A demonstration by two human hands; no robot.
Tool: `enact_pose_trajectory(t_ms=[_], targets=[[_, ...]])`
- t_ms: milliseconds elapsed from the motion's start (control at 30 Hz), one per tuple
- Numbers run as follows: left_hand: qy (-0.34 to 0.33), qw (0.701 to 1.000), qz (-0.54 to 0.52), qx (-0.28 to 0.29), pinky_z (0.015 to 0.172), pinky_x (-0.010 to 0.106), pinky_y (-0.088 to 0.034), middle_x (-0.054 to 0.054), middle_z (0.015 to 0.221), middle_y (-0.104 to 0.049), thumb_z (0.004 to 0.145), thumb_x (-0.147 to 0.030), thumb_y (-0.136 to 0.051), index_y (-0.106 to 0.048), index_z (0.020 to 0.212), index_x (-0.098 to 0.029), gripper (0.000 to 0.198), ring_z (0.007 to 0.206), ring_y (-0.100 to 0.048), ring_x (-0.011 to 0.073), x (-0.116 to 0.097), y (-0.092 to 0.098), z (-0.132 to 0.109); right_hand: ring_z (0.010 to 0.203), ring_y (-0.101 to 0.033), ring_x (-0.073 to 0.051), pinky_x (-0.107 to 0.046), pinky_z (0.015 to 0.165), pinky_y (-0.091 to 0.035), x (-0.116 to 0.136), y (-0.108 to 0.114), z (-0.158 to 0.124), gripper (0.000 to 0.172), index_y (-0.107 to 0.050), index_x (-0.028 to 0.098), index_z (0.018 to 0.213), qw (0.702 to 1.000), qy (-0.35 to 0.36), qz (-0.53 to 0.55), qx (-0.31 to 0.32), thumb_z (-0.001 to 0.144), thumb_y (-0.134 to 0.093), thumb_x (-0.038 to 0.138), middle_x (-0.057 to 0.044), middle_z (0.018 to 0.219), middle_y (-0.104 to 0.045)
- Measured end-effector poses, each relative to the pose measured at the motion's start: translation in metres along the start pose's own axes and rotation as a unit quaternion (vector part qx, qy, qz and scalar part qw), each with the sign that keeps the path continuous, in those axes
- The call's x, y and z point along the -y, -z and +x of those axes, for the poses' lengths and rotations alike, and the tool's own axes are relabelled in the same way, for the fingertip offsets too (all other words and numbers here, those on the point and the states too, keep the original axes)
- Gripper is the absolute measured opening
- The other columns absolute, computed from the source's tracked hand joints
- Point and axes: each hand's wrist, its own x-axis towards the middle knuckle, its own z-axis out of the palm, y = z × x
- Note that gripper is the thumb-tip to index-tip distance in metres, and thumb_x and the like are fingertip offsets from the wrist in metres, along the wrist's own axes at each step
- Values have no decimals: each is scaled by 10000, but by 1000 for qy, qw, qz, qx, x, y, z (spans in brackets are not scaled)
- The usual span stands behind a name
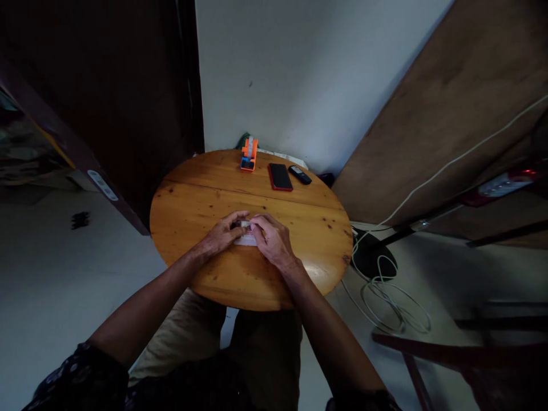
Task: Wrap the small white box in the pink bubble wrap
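Observation:
Between my hands, low over the round wooden table [192, 214], is a small flat pale item [245, 241] with some pinkish marking; whether it is a packet or folded paper I cannot tell. My left hand [223, 234] grips its left side, thumb on top and fingers curved around the far edge. On the right side, my right hand [274, 238] pinches it with bent fingers and thumb close together. Both hands cover much of the item, so its full shape is hidden.
Toward the back of the table stand an orange tape dispenser [248, 154], a dark phone-like slab with a red edge [280, 177] and a small black handset [299, 174]. A wall rises behind. Loose pale cable [385, 297] lies coiled on the floor at right.

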Motion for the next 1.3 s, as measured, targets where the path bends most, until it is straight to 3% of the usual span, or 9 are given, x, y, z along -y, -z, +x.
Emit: enact_pose_trajectory(t_ms=[167, 300, 533, 733, 867, 1033, 1233, 1300], targets=[[-1, 1000, 8, 0, 947, 366, -491, 89, 1238, -676, 789, -392, -689, -595, 1309, -179, 569, 1075, -628, 238, 1, 1, -1, 1010, -676, -192, -314, 887, -523, 0, 8, -3, 227, -725, 228, 984, 999, 27, -4, 34, 958, -501, 207, -64, 1130, -708], [1, 1000, -2, 4, 972, 373, -484, 78, 1229, -684, 780, -353, -678, -605, 1303, -190, 553, 1100, -626, 240, 8, 2, 2, 1041, -667, -212, -359, 924, -513, 5, 16, -7, 216, -731, 216, 1057, 994, 63, -68, 51, 966, -535, 228, -75, 1193, -702], [-12, 1000, 11, 9, 1041, 404, -457, 85, 1289, -669, 816, -355, -654, -619, 1299, -204, 507, 1182, -604, 258, 10, 4, 2, 1300, -529, -300, -475, 977, -450, 9, 14, -12, 257, -726, 197, 1125, 978, 102, -171, 54, 993, -506, 215, -110, 1271, -691], [-33, 999, 14, 14, 1076, 429, -447, 100, 1330, -656, 842, -352, -636, -617, 1304, -200, 487, 1202, -608, 267, 10, 3, 0, 1228, -579, -276, -459, 954, -470, 24, 21, -38, 239, -743, 226, 1067, 989, 100, -112, -14, 968, -527, 198, -105, 1351, -639], [-40, 999, -13, 3, 1094, 425, -434, 96, 1377, -633, 802, -348, -685, -626, 1297, -216, 515, 1255, -582, 273, 14, 3, 2, 1115, -637, -242, -438, 943, -510, 27, 24, -75, 217, -739, 232, 1012, 995, 21, -40, -87, 952, -533, 203, -97, 1254, -676], [-23, 995, -91, -40, 1066, 426, -451, 107, 1341, -654, 733, -337, -714, -650, 1243, -207, 530, 1252, -586, 281, 15, 5, 4, 1138, -645, -264, -464, 981, -536, 17, 9, -100, 192, -737, 227, 997, 994, -79, -4, -75, 933, -564, 280, -128, 1269, -659], [-47, 975, -74, -205, 991, 389, -493, 77, 1057, -744, 686, -310, -663, -690, 1029, -186, 366, 1089, -657, 240, 19, 15, 8, 1168, -636, -273, -477, 1027, -516, 14, 5, -99, 206, -738, 225, 966, 991, -112, 20, -66, 928, -553, 307, -131, 1234, -672], [-44, 969, -52, -236, 955, 379, -509, 63, 982, -745, 691, -326, -647, -688, 957, -186, 304, 1008, -673, 226, 22, 16, 10, 1154, -642, -271, -478, 1026, -514, 15, 5, -98, 208, -738, 223, 950, 991, -114, 24, -65, 926, -546, 300, -130, 1213, -680]])
